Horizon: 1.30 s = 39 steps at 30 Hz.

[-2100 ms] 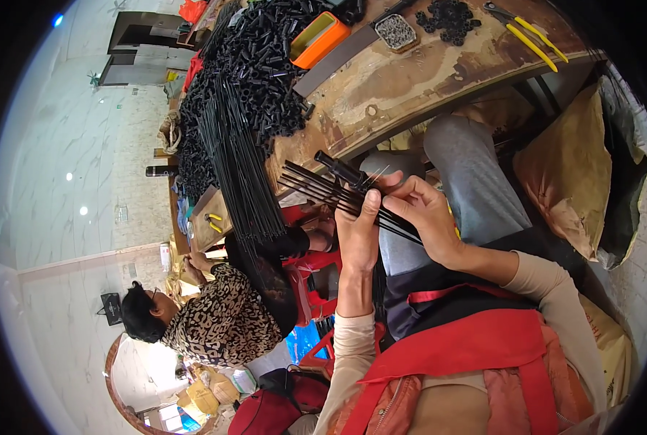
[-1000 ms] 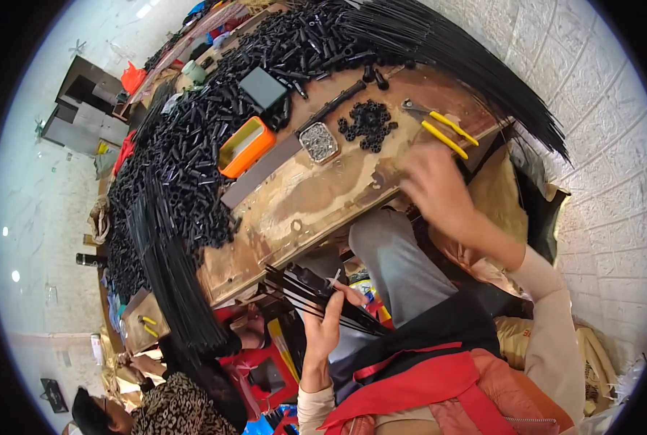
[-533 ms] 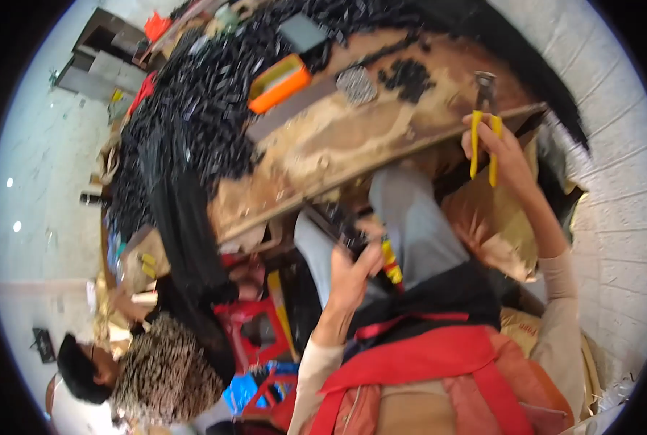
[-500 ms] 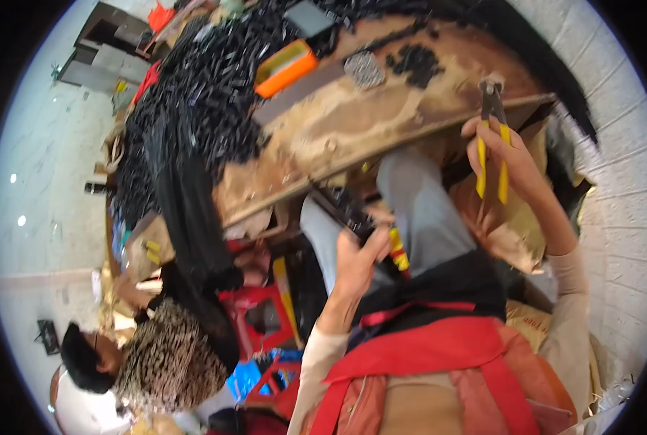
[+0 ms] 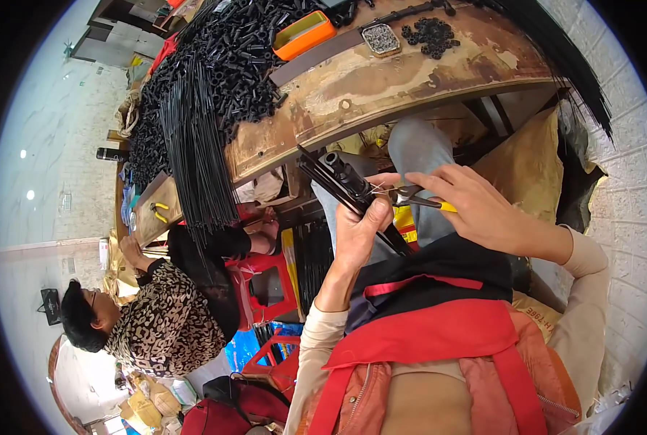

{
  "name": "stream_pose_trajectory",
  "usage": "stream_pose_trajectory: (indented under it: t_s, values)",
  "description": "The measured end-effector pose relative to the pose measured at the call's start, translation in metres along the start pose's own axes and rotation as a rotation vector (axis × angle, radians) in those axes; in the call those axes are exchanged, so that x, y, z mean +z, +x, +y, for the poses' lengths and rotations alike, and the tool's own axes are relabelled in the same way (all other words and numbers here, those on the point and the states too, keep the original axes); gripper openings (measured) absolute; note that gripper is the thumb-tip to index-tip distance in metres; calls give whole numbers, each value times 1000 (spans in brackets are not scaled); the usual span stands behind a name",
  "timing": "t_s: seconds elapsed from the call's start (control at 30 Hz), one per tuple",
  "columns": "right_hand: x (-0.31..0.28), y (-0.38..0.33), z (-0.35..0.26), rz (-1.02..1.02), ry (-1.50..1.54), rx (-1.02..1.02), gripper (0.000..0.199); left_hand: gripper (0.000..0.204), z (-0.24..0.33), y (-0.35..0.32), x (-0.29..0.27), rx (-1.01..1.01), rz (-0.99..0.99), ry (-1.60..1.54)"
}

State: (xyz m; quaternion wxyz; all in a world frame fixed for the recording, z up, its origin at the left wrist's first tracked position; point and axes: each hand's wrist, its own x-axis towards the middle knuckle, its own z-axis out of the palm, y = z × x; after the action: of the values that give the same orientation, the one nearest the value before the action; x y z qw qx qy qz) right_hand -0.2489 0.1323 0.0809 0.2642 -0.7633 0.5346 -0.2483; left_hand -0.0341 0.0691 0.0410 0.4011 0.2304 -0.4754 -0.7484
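Over my lap, my left hand point(image 5: 363, 230) is closed around a bundle of thin black rods point(image 5: 325, 180) that look like umbrella ribs, with a black tubular fitting point(image 5: 346, 175) among them. The thumb presses near the fitting's lower end, where a fine, light-coloured wire point(image 5: 378, 190) sticks out. From the right, my right hand point(image 5: 479, 203) grips yellow-handled cutting pliers point(image 5: 415, 197), their jaws pointing left at the wire beside my left thumb. Whether the jaws touch the wire I cannot tell. The right fingers partly cover the handles.
Ahead stands a worn wooden table point(image 5: 381, 87) with a curved edge. It bears a heap of black tubular parts point(image 5: 243, 65), an orange box point(image 5: 304, 36), a tin of small silvery pieces point(image 5: 380, 40) and black rings point(image 5: 430, 36). Long black rods point(image 5: 196, 145) overhang it. A co-worker point(image 5: 167, 319) sits at left.
My right hand has brought the pliers down and left from near the table's right edge to the bundle, turning them from upright to level. The left hand keeps its hold.
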Motion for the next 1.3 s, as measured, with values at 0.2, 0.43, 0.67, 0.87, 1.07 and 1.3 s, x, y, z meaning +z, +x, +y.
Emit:
stream_pose_trajectory:
  t_s: [0.2,0.43,0.67,0.87,1.07,1.3]
  values:
    - [2,-2,-1,74,-85,0,59,53,-1,2,0,2,-21,13]
    - [-17,2,0,101,-298,-49,56,64,1,5,-4,-62,37,49]
    - [9,7,1,146,-55,-42,61,55,0,6,1,5,2,10]
    - [14,16,3,202,-197,-110,59,61,2,3,3,-31,-3,69]
    - [-14,19,11,87,-485,-264,59,58,1,4,-6,-42,-82,31]
    - [-55,21,-29,-557,521,443,47,52,4,2,-5,-141,-127,101]
